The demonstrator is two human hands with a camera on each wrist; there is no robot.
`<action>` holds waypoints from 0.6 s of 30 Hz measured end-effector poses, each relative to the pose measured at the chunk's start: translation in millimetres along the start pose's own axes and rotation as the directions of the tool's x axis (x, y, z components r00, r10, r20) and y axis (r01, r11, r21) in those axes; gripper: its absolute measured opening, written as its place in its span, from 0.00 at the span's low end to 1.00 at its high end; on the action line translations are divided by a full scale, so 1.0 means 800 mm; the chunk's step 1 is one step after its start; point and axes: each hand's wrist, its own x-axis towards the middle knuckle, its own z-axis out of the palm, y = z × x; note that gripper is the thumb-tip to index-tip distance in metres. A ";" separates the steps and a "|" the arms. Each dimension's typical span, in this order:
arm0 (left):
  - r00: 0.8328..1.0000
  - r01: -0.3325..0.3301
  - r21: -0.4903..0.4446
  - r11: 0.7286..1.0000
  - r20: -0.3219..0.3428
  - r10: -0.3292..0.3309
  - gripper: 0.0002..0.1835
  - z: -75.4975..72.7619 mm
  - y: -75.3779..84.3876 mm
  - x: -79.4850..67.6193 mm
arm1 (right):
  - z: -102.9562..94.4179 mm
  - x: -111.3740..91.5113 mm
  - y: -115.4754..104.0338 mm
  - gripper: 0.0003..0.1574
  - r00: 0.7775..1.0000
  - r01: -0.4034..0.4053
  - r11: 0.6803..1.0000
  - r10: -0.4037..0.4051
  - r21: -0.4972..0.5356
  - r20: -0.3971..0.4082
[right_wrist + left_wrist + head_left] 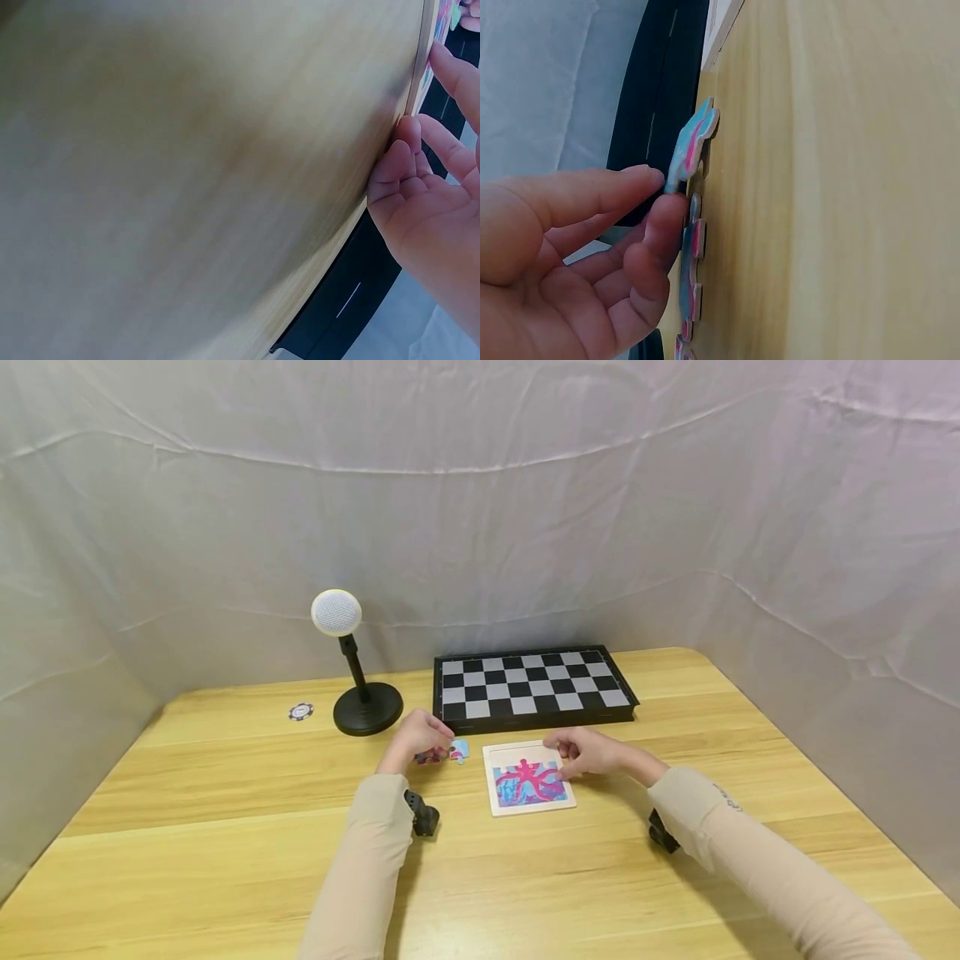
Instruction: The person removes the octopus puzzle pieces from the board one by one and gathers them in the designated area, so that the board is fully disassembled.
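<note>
A blue and pink jigsaw piece (691,142) is pinched between thumb and fingertips of my left hand (420,737), just above the table. Other jigsaw pieces (691,262) lie beneath and beside that hand, partly hidden by it in the head view. To the right, a pale wooden puzzle tray (495,810) holds a partly filled octopus picture (529,783), its upper strip showing bare wood. My right hand (592,752) grips the tray at its upper right corner, the thumb on the right side and the other fingers curled near the top edge.
Behind the tray lies a black-framed checkered board (536,685). A microphone-like object on a round black stand (367,708) stands at the back left, with a poker chip (301,712) left of it. Pale cloth (480,527) hangs behind the wooden table (225,860).
</note>
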 end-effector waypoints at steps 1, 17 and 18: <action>1.000 0.000 -0.002 1.000 0.002 0.000 0.06 0.000 0.000 0.000 | 0.000 0.000 0.000 0.31 1.000 -0.001 1.000 0.001 0.000 0.000; 0.995 -0.101 0.105 0.989 -0.010 0.103 0.06 0.003 0.019 -0.005 | -0.001 0.001 -0.002 0.26 0.999 0.014 1.000 -0.014 -0.021 0.031; 0.994 -0.106 0.103 0.989 -0.008 0.108 0.06 0.004 0.020 -0.005 | 0.000 0.001 -0.003 0.26 0.999 0.015 1.000 -0.014 -0.015 0.034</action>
